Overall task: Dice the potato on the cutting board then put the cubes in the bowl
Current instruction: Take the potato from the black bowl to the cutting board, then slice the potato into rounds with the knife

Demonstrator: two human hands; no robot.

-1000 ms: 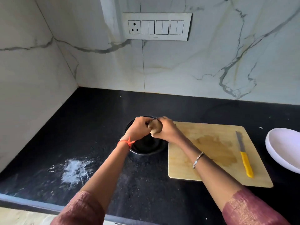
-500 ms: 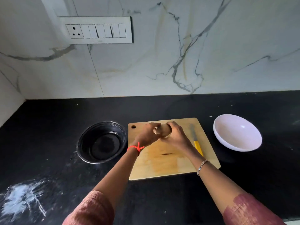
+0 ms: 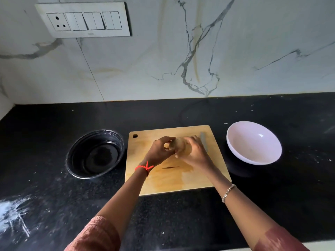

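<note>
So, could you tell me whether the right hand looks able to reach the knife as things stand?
Probably yes: the knife lies on the cutting board just beside the right hand with nothing between, though that hand must first release the potato.

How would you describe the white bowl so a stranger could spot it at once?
Start at the black countertop below the marble wall and find the wooden cutting board in its middle. Just past the board's right edge sits the white bowl. Unlike the black bowl on the board's left, it is pale and glossy.
</note>
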